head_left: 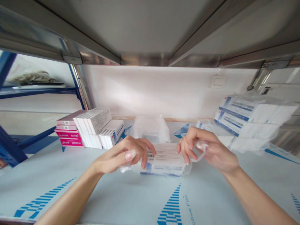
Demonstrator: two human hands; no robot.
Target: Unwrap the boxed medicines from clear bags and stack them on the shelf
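A pack of white boxes with blue print, wrapped in clear plastic (164, 161), lies on the shelf in front of me. My left hand (124, 154) is curled over the pack's left end, fingers closed on the plastic wrap. My right hand (206, 150) is at the pack's right end and pinches a bunched bit of the clear wrap between thumb and fingers. Behind the pack stands a puffed clear plastic bag (150, 128) with something grey inside.
The shelf surface (117, 200) is white film with blue stripes. White boxes (98, 126) and pink boxes (69, 132) are stacked at the back left. Wrapped bundles of white-blue boxes (248, 120) sit at the right. A metal shelf (145, 28) hangs low overhead.
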